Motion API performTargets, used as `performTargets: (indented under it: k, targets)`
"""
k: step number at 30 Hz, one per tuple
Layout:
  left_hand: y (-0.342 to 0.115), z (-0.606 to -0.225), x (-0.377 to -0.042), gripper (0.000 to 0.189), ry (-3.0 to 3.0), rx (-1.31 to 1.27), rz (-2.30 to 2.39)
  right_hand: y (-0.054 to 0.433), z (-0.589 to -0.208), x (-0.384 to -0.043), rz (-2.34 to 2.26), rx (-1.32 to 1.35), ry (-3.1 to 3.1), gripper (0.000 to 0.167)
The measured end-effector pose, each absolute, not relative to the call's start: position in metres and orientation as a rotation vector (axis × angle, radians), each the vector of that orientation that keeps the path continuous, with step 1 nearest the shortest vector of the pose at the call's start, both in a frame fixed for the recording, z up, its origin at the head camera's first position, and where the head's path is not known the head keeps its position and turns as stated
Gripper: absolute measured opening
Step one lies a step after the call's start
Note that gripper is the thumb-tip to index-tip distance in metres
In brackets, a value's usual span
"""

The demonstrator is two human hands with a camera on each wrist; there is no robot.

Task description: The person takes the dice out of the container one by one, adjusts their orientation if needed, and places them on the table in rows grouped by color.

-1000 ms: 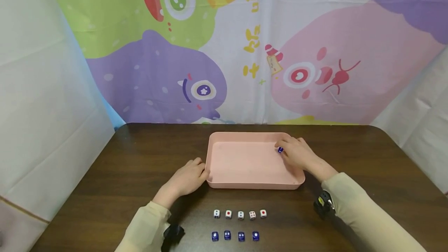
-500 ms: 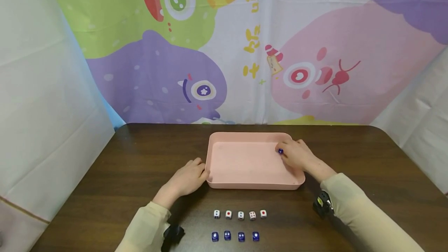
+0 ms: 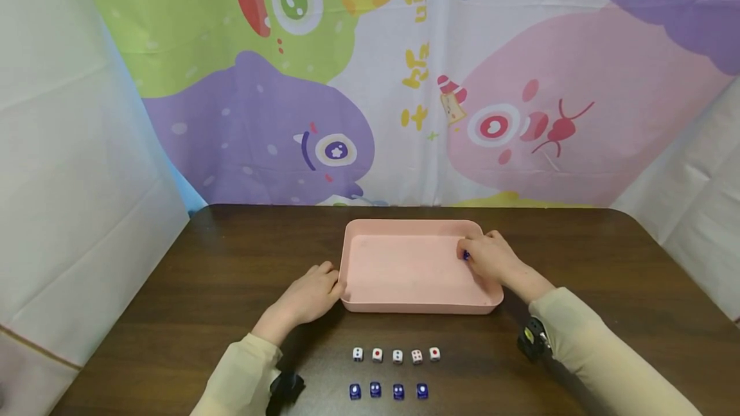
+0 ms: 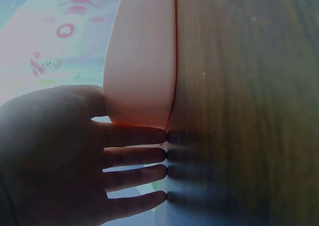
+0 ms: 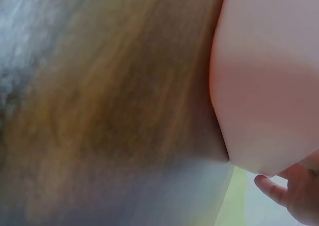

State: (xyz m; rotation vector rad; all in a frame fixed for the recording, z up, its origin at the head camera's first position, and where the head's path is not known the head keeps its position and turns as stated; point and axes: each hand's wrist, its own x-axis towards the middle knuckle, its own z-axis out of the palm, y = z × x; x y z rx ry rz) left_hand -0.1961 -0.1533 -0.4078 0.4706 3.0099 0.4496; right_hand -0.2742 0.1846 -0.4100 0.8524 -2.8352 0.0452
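A shallow pink tray [image 3: 399,268] lies on the brown table. Over its right part, my right hand [image 3: 491,260] pinches a small blue die [image 3: 466,255], which the fingers partly cover. At the tray's left side rests my left hand [image 3: 309,291], its thumb at the rim. The left wrist view shows that left hand [image 4: 50,151] with straight fingers beside the tray wall [image 4: 142,56], tips touching the table. In the right wrist view the tray's outer wall [image 5: 269,86] hides most of the right hand [image 5: 304,196] and all of the die.
In front of the tray stands a row of several white dice [image 3: 397,356]. Nearer still is a row of several blue dice [image 3: 398,391]. A cartoon-printed cloth [image 3: 405,146] hangs behind the table's [image 3: 260,230] far edge.
The right hand has lowered slightly toward the tray floor with the blue die, which has turned and become more covered by the fingers. The left hand has stayed at the tray's side.
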Motion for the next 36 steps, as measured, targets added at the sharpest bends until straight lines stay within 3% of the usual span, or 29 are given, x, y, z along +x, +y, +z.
performTargets:
  k: [36]
  targets:
    - [-0.152, -0.408, -0.195, 0.037, 3.012, 0.464, 0.468, 0.189, -0.393, -0.235, 0.078, 0.908, -2.753, 0.006]
